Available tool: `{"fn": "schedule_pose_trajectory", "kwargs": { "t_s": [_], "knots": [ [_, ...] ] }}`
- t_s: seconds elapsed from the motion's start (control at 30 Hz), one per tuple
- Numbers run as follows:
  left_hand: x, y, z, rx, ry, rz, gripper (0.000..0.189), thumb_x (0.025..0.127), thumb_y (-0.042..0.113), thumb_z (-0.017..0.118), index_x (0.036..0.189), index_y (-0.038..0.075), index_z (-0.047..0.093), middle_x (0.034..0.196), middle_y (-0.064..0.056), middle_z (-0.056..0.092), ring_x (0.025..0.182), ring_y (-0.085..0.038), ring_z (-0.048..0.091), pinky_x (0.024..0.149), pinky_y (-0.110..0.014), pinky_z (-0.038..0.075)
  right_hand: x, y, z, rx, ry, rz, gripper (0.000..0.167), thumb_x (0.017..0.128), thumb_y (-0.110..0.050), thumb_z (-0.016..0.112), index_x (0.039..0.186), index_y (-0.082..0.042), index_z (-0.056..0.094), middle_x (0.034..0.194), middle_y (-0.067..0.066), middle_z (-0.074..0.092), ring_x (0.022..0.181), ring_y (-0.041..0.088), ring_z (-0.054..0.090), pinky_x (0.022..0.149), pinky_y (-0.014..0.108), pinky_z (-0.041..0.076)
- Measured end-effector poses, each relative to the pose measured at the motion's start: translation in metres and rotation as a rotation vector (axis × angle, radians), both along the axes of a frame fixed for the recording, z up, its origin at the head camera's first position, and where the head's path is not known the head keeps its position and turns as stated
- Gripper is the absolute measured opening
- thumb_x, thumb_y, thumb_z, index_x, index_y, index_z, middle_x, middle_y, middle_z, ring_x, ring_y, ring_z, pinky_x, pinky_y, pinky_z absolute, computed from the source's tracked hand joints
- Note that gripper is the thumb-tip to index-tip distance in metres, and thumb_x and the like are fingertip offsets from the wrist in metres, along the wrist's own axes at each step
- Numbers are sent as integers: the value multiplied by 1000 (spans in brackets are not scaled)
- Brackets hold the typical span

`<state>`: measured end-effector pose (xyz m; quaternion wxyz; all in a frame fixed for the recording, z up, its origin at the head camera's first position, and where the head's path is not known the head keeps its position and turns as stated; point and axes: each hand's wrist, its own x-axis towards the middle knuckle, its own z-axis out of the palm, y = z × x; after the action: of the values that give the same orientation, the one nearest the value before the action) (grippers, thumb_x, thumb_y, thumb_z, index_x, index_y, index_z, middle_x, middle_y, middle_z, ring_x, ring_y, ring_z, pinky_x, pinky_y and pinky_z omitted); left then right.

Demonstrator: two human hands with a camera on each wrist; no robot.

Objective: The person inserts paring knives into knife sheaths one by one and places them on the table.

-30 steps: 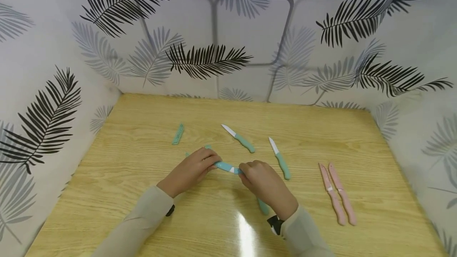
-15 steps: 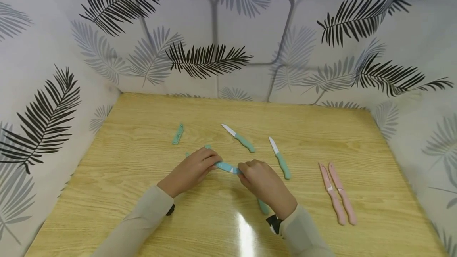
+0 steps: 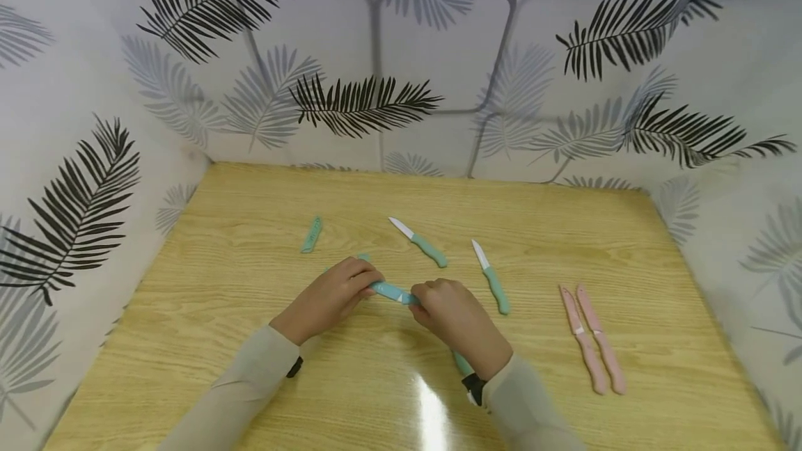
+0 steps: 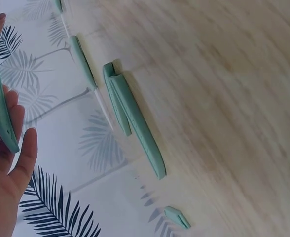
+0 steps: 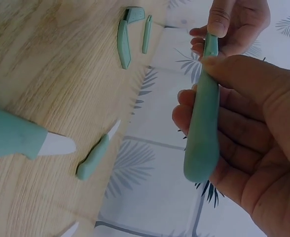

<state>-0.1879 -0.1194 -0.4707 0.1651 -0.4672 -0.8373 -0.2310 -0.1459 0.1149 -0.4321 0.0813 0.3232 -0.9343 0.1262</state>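
Note:
Over the middle of the table, both hands hold a light blue-green paring knife whose blade is mostly inside its sheath. My left hand (image 3: pixel 331 298) pinches the sheath (image 3: pixel 387 290) between thumb and fingers. The knife's handle (image 5: pixel 202 133) lies in my right hand (image 3: pixel 462 320), thumb on top and fingers curled beneath. A thin strip of white blade shows between sheath and handle in the head view. Two green sheaths (image 4: pixel 140 126) lie touching beyond the left hand, mostly hidden from the head. Under the right wrist, another green knife (image 3: pixel 462 362) is partly covered.
Two bare-bladed green knives, a farther one (image 3: pixel 428 249) and a nearer one (image 3: pixel 495 291), lie beyond the hands. At the left rests a loose green sheath (image 3: pixel 311 235). Two sheathed pink knives (image 3: pixel 584 343) lie side by side at right. Leaf-patterned cloth (image 3: pixel 438 138) borders the wooden table (image 3: pixel 250 193).
Both hands have shifted slightly left together with the knife. The white strip between sheath and handle looks narrower than a second ago. The things on the table stay put.

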Motion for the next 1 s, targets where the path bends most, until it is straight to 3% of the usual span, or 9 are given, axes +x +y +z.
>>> {"fn": "schedule_pose_trajectory", "kwargs": {
  "t_s": [0.23,0.47,0.57,0.7,0.77,0.87,0.93,1.0],
  "knots": [
    [-2,3,3,-46,8,18,28,89,12,69,115,6,64,108,-3,61,95,-16,58,83,-29,51,0,5,4,-12,-54,-83,14,84,-19,76,76,-10,69,63,-6,58,50,2,42,47,17,39],
    [-5,-8,5,-138,-188,197,57,94,25,63,142,3,42,124,-7,58,111,-23,58,92,-36,50,2,38,0,-7,-98,-208,12,82,-22,77,83,-11,74,74,-3,68,59,7,58,52,23,49],
    [-8,-15,7,-144,-237,226,60,95,24,63,146,7,37,122,-5,59,109,-21,59,89,-36,51,4,66,-1,-42,-130,-282,14,83,-22,76,85,-9,73,76,-1,69,58,7,56,51,24,48],
    [-11,-20,10,-131,-251,216,50,95,21,63,141,8,47,120,-7,61,102,-20,62,85,-36,53,11,105,2,-68,-153,-385,16,85,-23,74,85,-7,72,75,1,68,58,9,54,51,27,46],
    [-12,-21,11,-125,-255,209,44,94,19,64,134,6,54,118,-8,63,100,-21,63,83,-37,53,16,123,3,-67,-152,-428,16,85,-22,74,87,-7,72,77,3,69,61,13,59,66,40,54],
    [-12,-24,8,-134,-251,206,35,93,17,65,125,5,62,111,-7,65,97,-21,63,82,-37,54,24,149,2,-75,-155,-477,18,85,-21,74,89,-4,73,79,6,71,63,18,63,67,47,55],
    [-12,-27,4,-138,-240,205,32,92,17,66,121,4,64,108,-8,66,95,-22,64,81,-37,54,29,166,1,-82,-179,-520,21,86,-21,73,93,-1,72,80,8,71,63,21,64,66,47,55],
    [-11,-29,2,-136,-238,205,29,92,16,66,118,4,66,106,-7,67,93,-22,64,81,-37,54,35,184,-1,-94,-239,-587,27,88,-23,70,97,2,71,84,13,71,62,22,63,51,36,51]
  ]
}}
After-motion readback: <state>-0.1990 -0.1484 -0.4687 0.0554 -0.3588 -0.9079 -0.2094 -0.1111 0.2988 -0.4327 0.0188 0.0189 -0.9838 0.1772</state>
